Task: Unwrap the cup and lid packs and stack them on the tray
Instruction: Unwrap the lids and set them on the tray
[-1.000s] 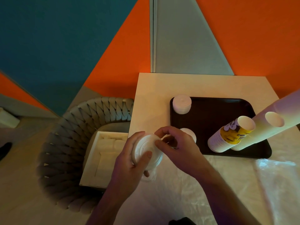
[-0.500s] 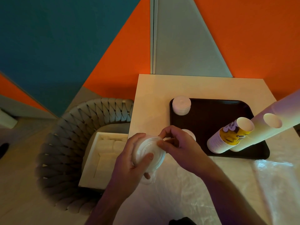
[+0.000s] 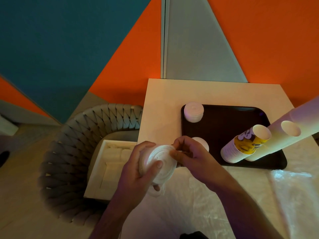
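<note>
**Lid pack in both hands at the worktop edge**

My left hand (image 3: 136, 171) has its grip wrapped round a stack of lids (image 3: 159, 163), thumb pressed across the top lid and fingers curled under the stack. I hold it just above the near left corner of the worktop (image 3: 165, 107), tilted toward me. My right hand (image 3: 188, 157) pinches at the upper right rim of the stack, thumb and fingertips closed together on the edge there; whether they grip wrapping or the lid itself I cannot tell.

The dark tray (image 3: 229, 121) lies on the worktop beyond my hands. A short stack of white lids (image 3: 193, 112) stands at its far left corner, and a second white stack (image 3: 202, 143) sits at its near left edge, partly hidden behind my right hand. On the tray's right side stands a printed yellow cup stack (image 3: 245, 145), and just beside it, touching, a taller plain cup stack (image 3: 284, 135), running out of view to the right.

Clear plastic wrap (image 3: 189, 204) is spread over the near part of the worktop. To the left sits a woven chair (image 3: 69, 152) with a white foam block (image 3: 110, 166) on its seat.
</note>
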`<act>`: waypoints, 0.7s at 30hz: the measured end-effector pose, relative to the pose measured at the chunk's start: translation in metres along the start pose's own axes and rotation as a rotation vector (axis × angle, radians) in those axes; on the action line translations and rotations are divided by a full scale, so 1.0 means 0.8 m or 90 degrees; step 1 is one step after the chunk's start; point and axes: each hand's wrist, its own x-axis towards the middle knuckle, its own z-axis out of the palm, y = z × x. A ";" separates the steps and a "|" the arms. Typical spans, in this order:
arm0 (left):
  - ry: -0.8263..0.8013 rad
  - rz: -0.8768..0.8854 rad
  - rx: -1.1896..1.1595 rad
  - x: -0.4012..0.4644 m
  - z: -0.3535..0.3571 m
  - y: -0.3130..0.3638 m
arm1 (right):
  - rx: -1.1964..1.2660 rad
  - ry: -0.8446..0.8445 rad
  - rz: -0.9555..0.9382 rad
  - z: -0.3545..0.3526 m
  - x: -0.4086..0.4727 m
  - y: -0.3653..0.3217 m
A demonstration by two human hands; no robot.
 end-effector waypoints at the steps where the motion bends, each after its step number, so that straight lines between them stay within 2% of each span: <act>1: 0.004 -0.008 -0.010 0.000 0.000 0.000 | 0.017 -0.004 0.006 0.000 -0.001 0.000; 10: 0.030 -0.032 -0.053 -0.002 0.001 0.003 | 0.090 -0.005 0.046 0.004 -0.004 -0.002; 14: 0.065 -0.048 -0.061 -0.003 0.000 0.000 | 0.161 0.044 0.080 0.004 -0.002 -0.002; 18: 0.074 -0.071 -0.049 -0.003 0.004 0.001 | -0.022 0.130 0.023 0.008 -0.002 0.005; 21: 0.091 -0.082 -0.044 -0.004 0.008 0.002 | -0.182 0.102 -0.053 0.012 -0.010 0.006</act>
